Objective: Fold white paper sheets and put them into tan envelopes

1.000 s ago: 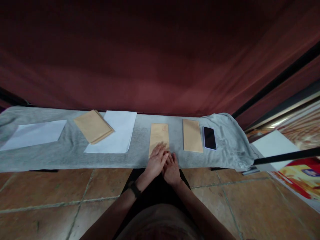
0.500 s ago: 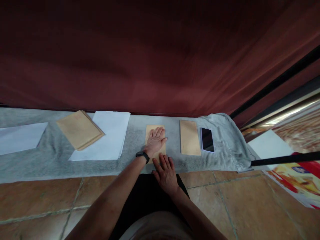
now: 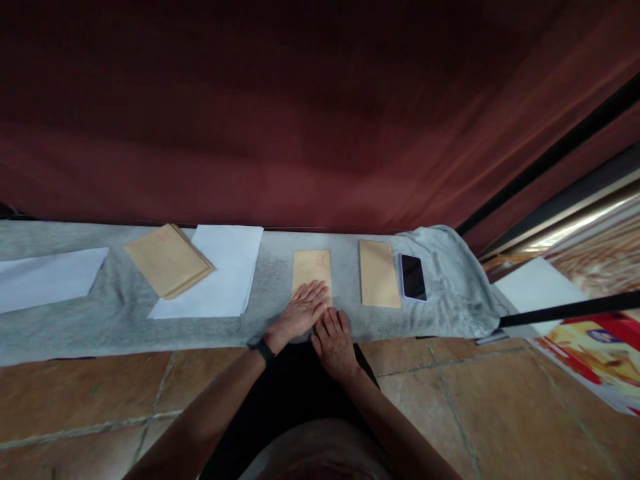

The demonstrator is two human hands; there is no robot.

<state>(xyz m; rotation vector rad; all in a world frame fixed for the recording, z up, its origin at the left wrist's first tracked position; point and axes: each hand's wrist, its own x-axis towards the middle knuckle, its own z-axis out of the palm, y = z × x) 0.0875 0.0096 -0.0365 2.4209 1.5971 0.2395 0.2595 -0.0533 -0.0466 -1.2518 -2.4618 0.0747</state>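
Note:
A brown envelope (image 3: 311,265) with small red print near its top right corner lies on the grey cloth, its lower part covered by my hands. My left hand (image 3: 303,310), with a dark band at the wrist, lies flat across that lower part, fingers stretched out. Close against it, my right hand (image 3: 335,343) rests at the envelope's bottom right corner with its fingers extended. A second brown envelope (image 3: 380,273) lies to the right, and beside it is a phone (image 3: 413,277) with a dark screen.
Several brown envelopes (image 3: 167,260) overlap white paper sheets (image 3: 235,267) on the left. Another white sheet (image 3: 50,277) is farther left. A dark red curtain (image 3: 300,133) hangs behind the grey cloth (image 3: 277,267). A black bar (image 3: 570,310) crosses at the right.
My left hand has slid down the envelope towards me, uncovering its upper part and the red print. My right hand has shifted slightly and now sits against the left one.

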